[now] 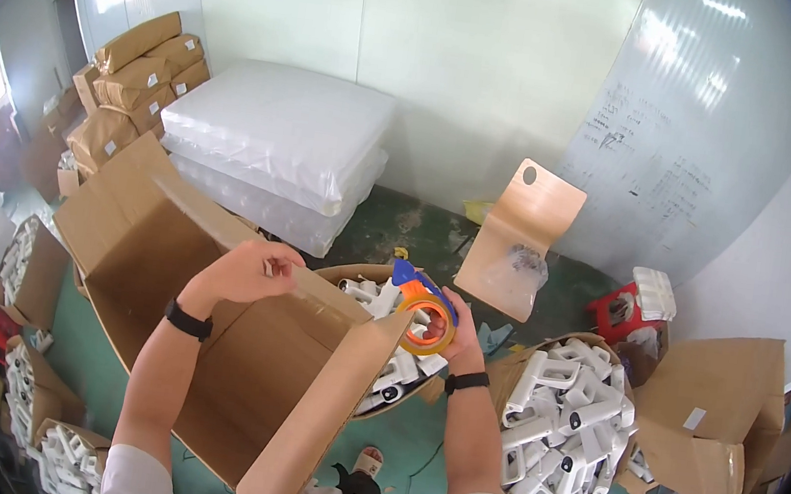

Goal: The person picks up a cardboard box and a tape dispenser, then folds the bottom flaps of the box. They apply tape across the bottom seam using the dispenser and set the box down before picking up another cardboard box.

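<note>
Head view. The left hand (pixel 249 272) rests on the top edge of a large open carton (pixel 206 342), fingers curled over the edge, apparently pinching a strip of clear tape; the strip itself is hard to make out. The right hand (pixel 460 332) is closed around a tape dispenser (pixel 424 318), orange roll with a blue handle, held at the carton's upper right corner. The raised front flap (pixel 320 416) blocks the carton's interior.

Behind the dispenser, a round bin (pixel 362 278) holds white plastic parts. A second bin (pixel 563 426) of the same parts stands to the right on the green floor (pixel 418 225). Beyond are a plywood chair (pixel 520 238), wrapped white stacks (pixel 274 148), and brown packages (pixel 135 77) at left.
</note>
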`<state>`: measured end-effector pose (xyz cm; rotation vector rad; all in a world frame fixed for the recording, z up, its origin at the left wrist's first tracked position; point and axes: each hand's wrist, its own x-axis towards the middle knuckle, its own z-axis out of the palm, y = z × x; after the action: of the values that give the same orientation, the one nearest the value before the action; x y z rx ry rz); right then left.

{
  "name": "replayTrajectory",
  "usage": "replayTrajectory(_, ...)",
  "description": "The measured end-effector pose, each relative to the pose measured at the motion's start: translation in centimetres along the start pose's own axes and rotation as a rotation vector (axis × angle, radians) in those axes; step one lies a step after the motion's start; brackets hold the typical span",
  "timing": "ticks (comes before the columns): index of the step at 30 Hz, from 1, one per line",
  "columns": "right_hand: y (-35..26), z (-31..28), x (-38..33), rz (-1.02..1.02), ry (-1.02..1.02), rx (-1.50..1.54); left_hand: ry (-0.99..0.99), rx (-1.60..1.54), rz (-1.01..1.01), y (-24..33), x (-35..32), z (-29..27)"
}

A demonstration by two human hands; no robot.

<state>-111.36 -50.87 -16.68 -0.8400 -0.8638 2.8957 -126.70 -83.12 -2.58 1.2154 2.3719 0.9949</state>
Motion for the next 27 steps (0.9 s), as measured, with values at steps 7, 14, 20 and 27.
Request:
replayTrajectory(7, -1.6, 0.1, 3.1, -0.078, -0.177, -0.143, 0.000, -0.449, -0.433, 2.7, 7.4, 5.7)
replayTrajectory(14, -3.0, 3.4, 4.8, -0.147, -0.420, -0.309, -0.123, -1.019, -0.580, -0.7, 10.0, 8.4)
replayTrajectory(20, -4.3, 6.0, 5.1, -0.169, -0.433, -0.452, -0.066, -1.224, -0.660, -0.6, 9.1, 7.1)
replayTrajectory(27, -4.5, 7.3, 6.8, -0.128, -0.477, -0.530, 0.018, -1.199, -0.521, -2.0, 6.9, 6.8)
